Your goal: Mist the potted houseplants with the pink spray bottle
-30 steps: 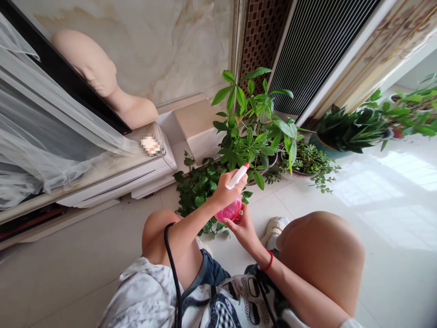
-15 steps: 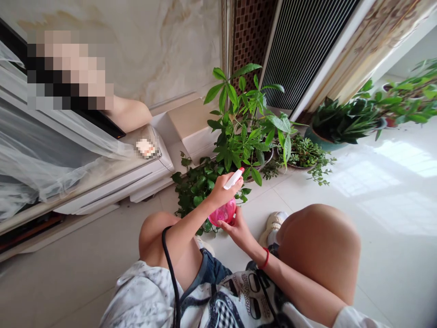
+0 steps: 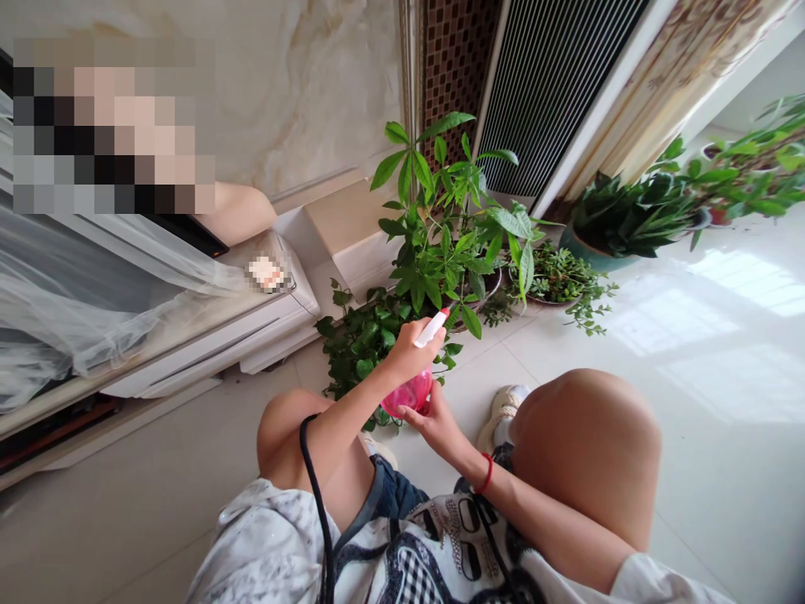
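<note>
I am crouched on a tiled floor with both knees up. My left hand (image 3: 410, 351) is wrapped round the white trigger head (image 3: 431, 328) of a pink spray bottle (image 3: 408, 393). My right hand (image 3: 433, 423), a red band at its wrist, cups the bottle's base from below. The nozzle points at a tall leafy potted plant (image 3: 448, 243) straight ahead. A low trailing green plant (image 3: 361, 340) sits just left of the bottle, close to my left knee.
More potted plants stand to the right: a small-leaved one (image 3: 562, 282) and a dark spiky one in a teal pot (image 3: 622, 222). A white low cabinet (image 3: 207, 335) draped with sheer fabric is on the left. A marble wall and slatted panel are behind.
The view has drifted slightly, so the plants and bottle sit a little further left. Both hands keep the same hold on the spray bottle.
</note>
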Demonstrator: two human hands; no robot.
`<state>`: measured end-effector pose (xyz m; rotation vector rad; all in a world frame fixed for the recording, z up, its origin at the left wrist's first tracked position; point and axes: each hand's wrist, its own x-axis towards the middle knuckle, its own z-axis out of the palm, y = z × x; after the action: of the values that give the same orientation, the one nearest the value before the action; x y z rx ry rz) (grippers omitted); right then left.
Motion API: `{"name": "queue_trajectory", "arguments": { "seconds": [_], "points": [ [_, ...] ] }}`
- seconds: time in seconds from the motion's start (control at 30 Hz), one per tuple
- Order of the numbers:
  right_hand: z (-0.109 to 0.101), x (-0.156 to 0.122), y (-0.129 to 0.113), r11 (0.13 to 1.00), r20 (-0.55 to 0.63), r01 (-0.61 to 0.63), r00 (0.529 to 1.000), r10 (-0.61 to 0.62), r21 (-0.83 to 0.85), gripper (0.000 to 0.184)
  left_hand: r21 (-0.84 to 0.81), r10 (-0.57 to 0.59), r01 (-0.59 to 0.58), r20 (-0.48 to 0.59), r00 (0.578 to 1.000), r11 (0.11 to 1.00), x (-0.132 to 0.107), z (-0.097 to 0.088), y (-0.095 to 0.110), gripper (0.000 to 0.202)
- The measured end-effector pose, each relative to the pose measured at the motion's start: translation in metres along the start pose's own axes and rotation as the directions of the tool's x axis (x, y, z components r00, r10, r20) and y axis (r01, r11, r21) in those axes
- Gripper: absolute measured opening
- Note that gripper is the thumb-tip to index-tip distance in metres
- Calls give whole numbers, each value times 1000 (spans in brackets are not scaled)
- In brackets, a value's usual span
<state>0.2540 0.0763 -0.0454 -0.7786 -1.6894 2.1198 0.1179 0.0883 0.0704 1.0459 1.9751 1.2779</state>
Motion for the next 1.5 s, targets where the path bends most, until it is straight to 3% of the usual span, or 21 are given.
{"name": "queue_trajectory", "arguments": {
  "seconds": [0.37, 0.63, 0.87, 1.03, 1.37, 1.5],
  "points": [
    [-1, 0, 1, 998, -33, -15, 999, 13, -58, 76, -40, -41, 38, -58, 997, 998, 1, 1, -3, 25],
    [-2, -2, -7, 999, 18, -25, 1000, 26, -47, 80, 22, -23, 25, -78, 997, 999, -1, 3, -1, 31],
    [0, -1, -5, 999, 59, -15, 998, 13, 36, 88, 48, -59, 68, -165, 985, 997, -2, 3, -3, 27],
    [2, -1, -6, 998, 49, 8, 999, -11, 59, 92, 56, -49, 59, -171, 984, 997, -3, 4, -2, 32],
    [0, 0, -2, 999, 38, -13, 999, 12, 37, 87, 45, -154, 166, -203, 967, 985, -1, 5, -7, 30],
    [0, 1, 2, 999, 42, -12, 999, 10, 34, 87, 60, -143, 159, -214, 966, 986, -1, 5, -10, 35]
  ]
}}
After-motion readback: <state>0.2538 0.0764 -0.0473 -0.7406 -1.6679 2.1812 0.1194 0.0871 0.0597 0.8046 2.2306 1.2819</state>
